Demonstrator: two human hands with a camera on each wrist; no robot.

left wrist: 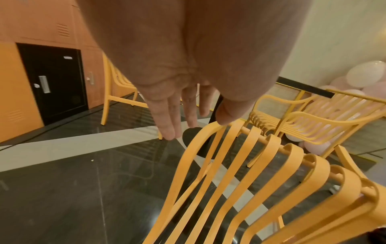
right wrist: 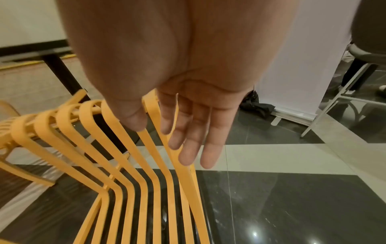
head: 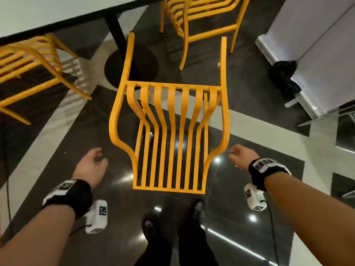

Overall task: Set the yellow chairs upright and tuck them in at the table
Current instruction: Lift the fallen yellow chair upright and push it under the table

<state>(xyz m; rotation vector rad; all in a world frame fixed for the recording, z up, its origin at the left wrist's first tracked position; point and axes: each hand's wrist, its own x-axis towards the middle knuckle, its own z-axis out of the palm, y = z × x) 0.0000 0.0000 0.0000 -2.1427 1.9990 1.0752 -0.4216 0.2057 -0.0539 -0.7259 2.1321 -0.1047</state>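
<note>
A yellow slatted chair (head: 171, 104) lies on its back on the dark tiled floor in front of me, its legs pointing at the table's black pedestal (head: 132, 66). My left hand (head: 92, 166) hovers by the chair's left armrest, fingers relaxed and holding nothing. My right hand (head: 240, 156) hangs close to the right armrest, also holding nothing. In the left wrist view the left hand (left wrist: 196, 118) is spread above the chair (left wrist: 353, 184). In the right wrist view the right hand (right wrist: 167, 132) overlaps the outer slat of the chair (right wrist: 185, 181); contact is unclear.
Two more yellow chairs stand upright, one at the left (head: 38, 60) and one at the far side (head: 201, 16) of the white table (head: 48, 16). A white panel (head: 317, 54), a black bundle (head: 284, 73) and metal stool legs (head: 345, 120) are on the right. Balloons (left wrist: 367, 74) lie beyond.
</note>
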